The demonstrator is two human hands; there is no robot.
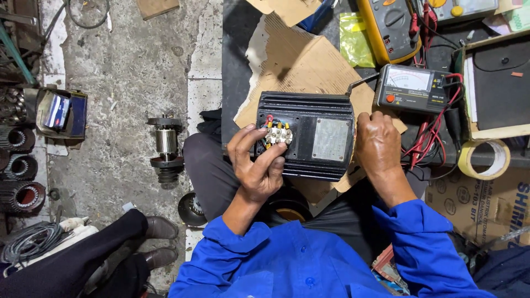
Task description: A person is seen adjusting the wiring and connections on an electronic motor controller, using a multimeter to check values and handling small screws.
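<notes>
Concrete floor (127, 72) fills the nine o'clock side, with stator cores (19, 165) stacked at the edge, a small rotor (164, 146) lying nearer in, and another person's dark trouser leg and shoes (157, 234) at seven o'clock. At the centre a black ribbed motor (314, 138) rests on torn cardboard (301, 60) at the bench edge. The left hand (256, 163) curls over its terminal block (277, 134), thumb and forefinger pinching about the brass links and coloured wires. The right hand (378, 146) presses on the motor's three o'clock end, fingers together and bent over the rim. As I judge it, the motor overhangs the bench toward the lap, so a slackened grip could let it tip; a careless finger might also bend a link or loosen a wire. At one o'clock a grey meter (411, 87) and a yellow meter (389, 27) trail red leads (428, 138) close by the right wrist, where they could snag. Tape roll (485, 159) sits at three o'clock.
</notes>
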